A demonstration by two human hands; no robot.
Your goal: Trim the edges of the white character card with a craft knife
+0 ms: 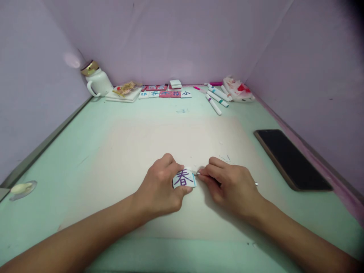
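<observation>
My left hand (162, 184) is closed around the sides of a small white block (184, 178), thumb below and index finger above. A purple Chinese character is drawn on the block's top face, and a strip of blue shows along its right edge. In my right hand (231, 185) the fingers pinch a slim carving knife with a metal tip (197, 173). Its tip touches or nearly touches the block's right edge; I cannot tell which. Most of the knife is hidden by the hand, with its silver end showing behind the knuckles. Small shavings (224, 157) lie beyond the right hand.
Along the back stand a white jug (99, 82), white pads (123, 94), rows of red and white character blocks (165, 94), several markers (217, 96) and a stained tissue pack (239, 90). A phone (290, 159) lies right. A pale oval object (22, 189) is at left.
</observation>
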